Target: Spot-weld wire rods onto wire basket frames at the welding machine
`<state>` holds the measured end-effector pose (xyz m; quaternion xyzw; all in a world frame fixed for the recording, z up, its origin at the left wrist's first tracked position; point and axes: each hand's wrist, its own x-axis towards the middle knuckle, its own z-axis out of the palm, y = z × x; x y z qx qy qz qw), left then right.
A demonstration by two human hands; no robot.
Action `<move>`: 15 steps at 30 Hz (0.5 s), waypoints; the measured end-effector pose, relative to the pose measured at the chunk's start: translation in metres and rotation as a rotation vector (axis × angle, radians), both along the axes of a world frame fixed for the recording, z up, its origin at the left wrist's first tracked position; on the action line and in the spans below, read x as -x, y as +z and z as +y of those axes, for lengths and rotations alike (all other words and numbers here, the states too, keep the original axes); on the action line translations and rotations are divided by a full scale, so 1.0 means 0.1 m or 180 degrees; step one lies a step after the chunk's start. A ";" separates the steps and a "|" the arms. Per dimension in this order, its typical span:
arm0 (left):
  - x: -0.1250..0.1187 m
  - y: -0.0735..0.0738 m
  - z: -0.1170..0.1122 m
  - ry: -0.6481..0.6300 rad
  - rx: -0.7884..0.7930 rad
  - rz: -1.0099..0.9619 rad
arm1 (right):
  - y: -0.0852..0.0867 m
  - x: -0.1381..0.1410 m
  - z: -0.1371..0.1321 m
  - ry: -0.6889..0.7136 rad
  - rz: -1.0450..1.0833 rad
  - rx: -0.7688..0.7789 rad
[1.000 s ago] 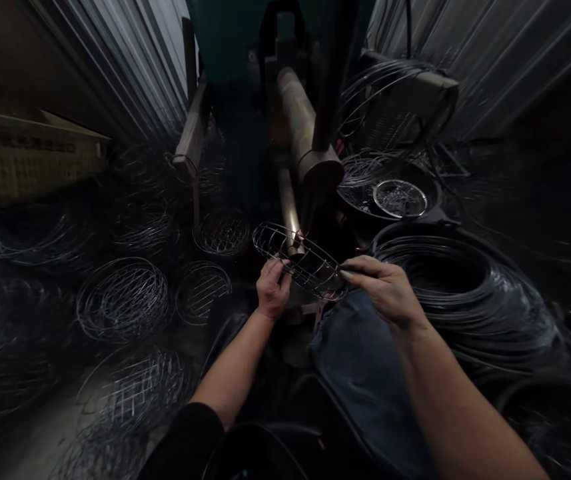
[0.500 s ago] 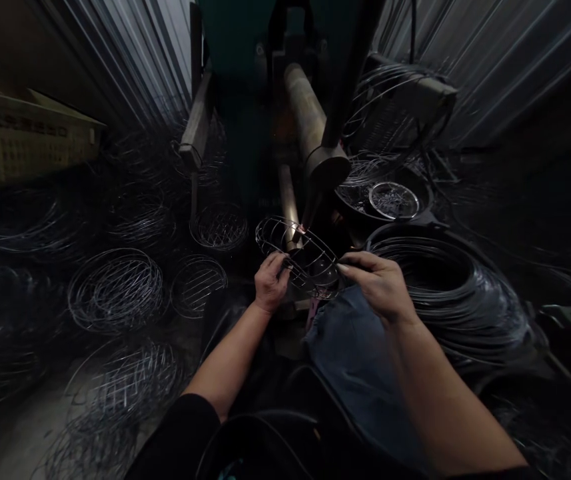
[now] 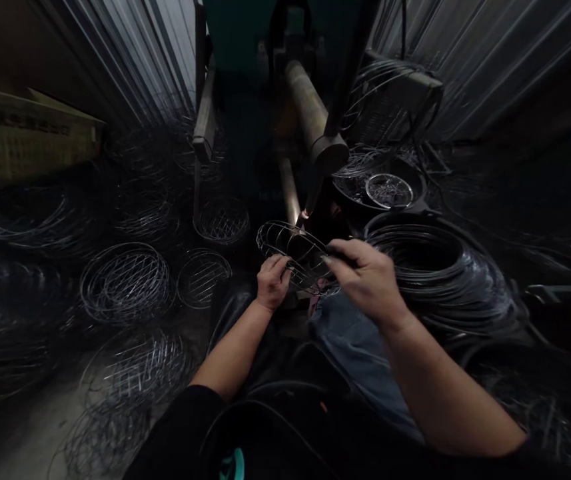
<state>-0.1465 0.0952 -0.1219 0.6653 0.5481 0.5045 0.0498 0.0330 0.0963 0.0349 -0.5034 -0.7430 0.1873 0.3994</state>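
Note:
In front of me is a round wire rack (image 3: 278, 225), a ring with thin cross wires, tilted at the end of a machine's metal arms. My left hand (image 3: 272, 281) is closed on its near left edge, thumb and fingers pinched together. My right hand (image 3: 365, 277) pinches the rack's right side; its fingertips are slightly blurred. Just above the rack is a copper-coloured electrode tip (image 3: 305, 214), below the thick cylindrical arm (image 3: 312, 110). The thinner lower arm (image 3: 289, 190) reaches down behind the rack. Whether tip and wire touch, I cannot tell.
On the left floor lie piles of round wire racks (image 3: 128, 283) and a single grid (image 3: 204, 279). A yellow crate (image 3: 30, 143) stands farther left. To my right are a large coil of wire (image 3: 415, 267) and a dark pan (image 3: 355, 193) holding a small bowl (image 3: 389, 191).
My right hand has shifted left and slightly up along the rack. The rack sits a little lower relative to the electrode tip. My left hand has barely moved, and the view has shifted slightly.

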 end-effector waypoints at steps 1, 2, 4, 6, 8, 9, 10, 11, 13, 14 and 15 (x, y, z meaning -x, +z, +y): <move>0.00 0.00 -0.04 0.0033 -0.0001 0.0079 | -0.01 0.05 -0.08 -0.0002 -0.0195 -0.0007; -0.01 -0.01 -0.08 0.0071 -0.0007 0.0159 | -0.03 0.09 -0.15 -0.0071 -0.0379 -0.0001; -0.03 -0.02 -0.15 0.0147 0.0001 0.0297 | -0.10 0.15 -0.25 -0.0330 -0.0663 0.0062; -0.06 -0.07 -0.21 0.0209 0.0016 0.0359 | -0.19 0.19 -0.30 -0.0532 -0.0836 0.0223; -0.11 -0.14 -0.29 0.0195 0.0021 0.0359 | -0.27 0.22 -0.34 -0.0640 -0.1003 0.0427; -0.14 -0.18 -0.34 0.0151 0.0028 0.0347 | -0.30 0.23 -0.37 -0.0682 -0.1091 0.0519; -0.17 -0.23 -0.39 0.0092 0.0048 0.0338 | -0.33 0.24 -0.41 -0.0724 -0.1163 0.0601; -0.21 -0.27 -0.44 0.0026 0.0080 0.0331 | -0.36 0.26 -0.44 -0.0754 -0.1205 0.0676; -0.28 -0.35 -0.56 -0.0094 0.0153 0.0312 | -0.40 0.27 -0.51 -0.0770 -0.1195 0.0827; -0.31 -0.38 -0.61 -0.0151 0.0194 0.0301 | -0.42 0.27 -0.54 -0.0773 -0.1156 0.0914; -0.33 -0.40 -0.66 -0.0206 0.0235 0.0291 | -0.44 0.27 -0.56 -0.0780 -0.1104 0.1018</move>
